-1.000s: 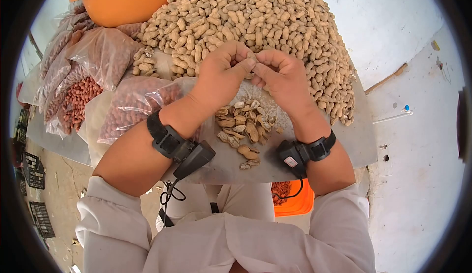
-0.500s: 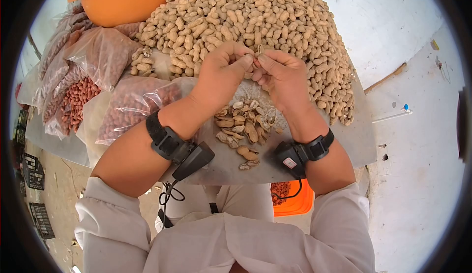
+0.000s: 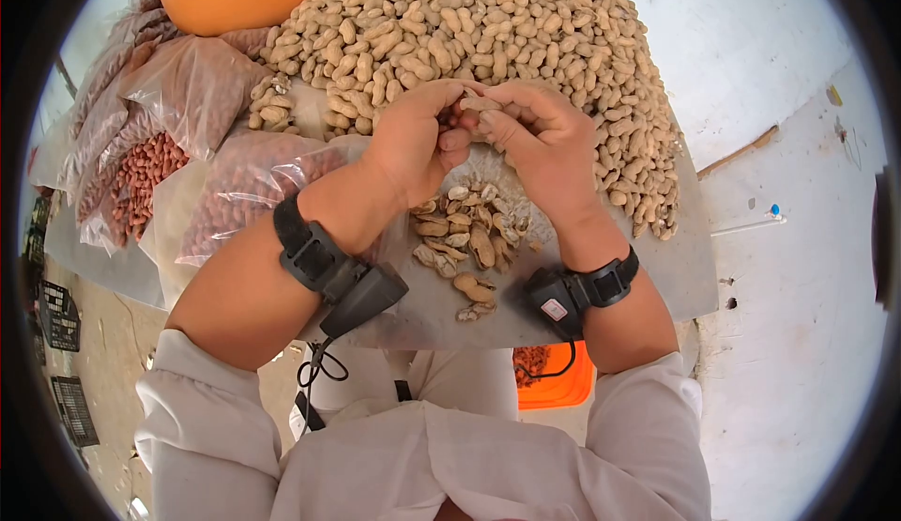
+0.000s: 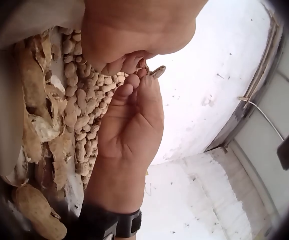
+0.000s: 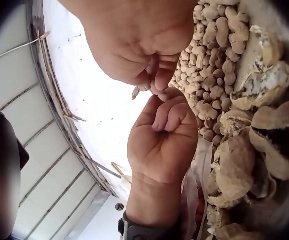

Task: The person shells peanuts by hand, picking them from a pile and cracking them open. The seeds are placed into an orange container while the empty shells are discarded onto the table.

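Note:
My left hand (image 3: pixel 413 145) and right hand (image 3: pixel 556 150) meet fingertip to fingertip in front of a big heap of unshelled peanuts (image 3: pixel 526 23). Between them is a peanut with a pale cracked shell (image 3: pixel 481 104), pinched by the right thumb and forefinger. Reddish kernel shows at the curled left fingers, which hold the peanut's other side and partly hide it. One end of the shell (image 4: pixel 158 72) juts past the right fingertips in the left wrist view. Below the hands, a small pile of opened shells (image 3: pixel 479 235) lies on the grey tabletop (image 3: pixel 394 329).
Clear plastic bags of red kernels (image 3: pixel 249 192) lie on the left, one with loose kernels (image 3: pixel 145 178) showing. An orange basin (image 3: pixel 235 0) stands at the back left. Beneath the table's front edge is an orange tub (image 3: pixel 563 380). A white wall (image 3: pixel 788 333) rises on the right.
The peanut, covered by both thumbs earlier, now shows cracked shell and reddish kernel. My left hand has turned, bringing its curled fingers lower under the peanut; the right keeps its pinch.

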Demonstrator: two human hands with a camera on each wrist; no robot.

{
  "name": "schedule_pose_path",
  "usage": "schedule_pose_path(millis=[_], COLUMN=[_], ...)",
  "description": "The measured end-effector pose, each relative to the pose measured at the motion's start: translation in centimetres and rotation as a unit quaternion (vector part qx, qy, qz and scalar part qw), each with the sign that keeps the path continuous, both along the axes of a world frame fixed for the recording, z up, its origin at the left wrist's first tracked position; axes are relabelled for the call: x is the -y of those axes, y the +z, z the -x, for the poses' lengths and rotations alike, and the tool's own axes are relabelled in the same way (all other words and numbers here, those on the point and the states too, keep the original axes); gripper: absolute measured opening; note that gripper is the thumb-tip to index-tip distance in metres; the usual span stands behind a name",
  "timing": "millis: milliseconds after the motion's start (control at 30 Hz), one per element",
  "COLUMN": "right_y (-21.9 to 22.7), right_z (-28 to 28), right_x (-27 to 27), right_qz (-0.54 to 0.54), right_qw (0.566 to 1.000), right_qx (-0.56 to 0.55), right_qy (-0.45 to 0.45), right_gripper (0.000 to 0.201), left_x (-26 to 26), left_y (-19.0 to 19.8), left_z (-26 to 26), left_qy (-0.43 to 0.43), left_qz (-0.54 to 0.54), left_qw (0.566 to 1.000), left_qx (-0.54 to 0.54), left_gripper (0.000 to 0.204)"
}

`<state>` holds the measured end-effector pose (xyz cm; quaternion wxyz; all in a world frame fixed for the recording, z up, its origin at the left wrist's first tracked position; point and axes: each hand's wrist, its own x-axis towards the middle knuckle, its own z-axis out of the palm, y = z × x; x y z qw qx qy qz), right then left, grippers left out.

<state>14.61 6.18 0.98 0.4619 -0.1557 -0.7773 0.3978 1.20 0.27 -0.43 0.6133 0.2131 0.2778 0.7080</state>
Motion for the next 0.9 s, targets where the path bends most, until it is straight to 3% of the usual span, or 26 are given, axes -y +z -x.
schedule_pose_path(millis=[33,233,333,433,533,733,900], right_y=[-0.11,0.20,0.22,0.16,0.03,0.09,-0.53], right_z=[0.01,-0.04,0.03,0.19,0.24,-0.01,0.10], right_x=[-0.11,0.16,0.20,0.21,0.45,0.16,-0.39], right_qz=[-0.034,0.001,0.053,0.114,0.110,0.099,-0.023], right_qw=[0.999,1.000,0.998,0.993,0.992,0.994,0.998], right_qx=[0.008,0.031,0.016,-0.028,-0.039,-0.020,0.052], right_qy=[-0.012,0.006,0.004,0.013,0.036,0.047,0.013], right_gripper=[0.015,0.014,0.015,0.017,0.017,0.016,0.014], left_x=[0.01,0.03,0.24,0.43,0.28,0.00,0.07], left_y=[-0.05,-0.15,0.09,0.35,-0.03,-0.42,-0.25], left_z=[-0.02,0.11,0.05,-0.26,-0.11,-0.11,-0.13], left_qy=[0.001,-0.033,-0.042,-0.044,-0.090,-0.059,-0.058], left_qz=[0.010,0.019,0.016,0.027,-0.001,0.041,0.065], left_qw=[1.000,0.999,0.999,0.997,0.994,0.997,0.996], left_qx=[0.011,-0.003,-0.018,0.050,0.057,0.019,-0.001], left_gripper=[0.014,0.016,0.020,0.025,0.028,0.029,0.031])
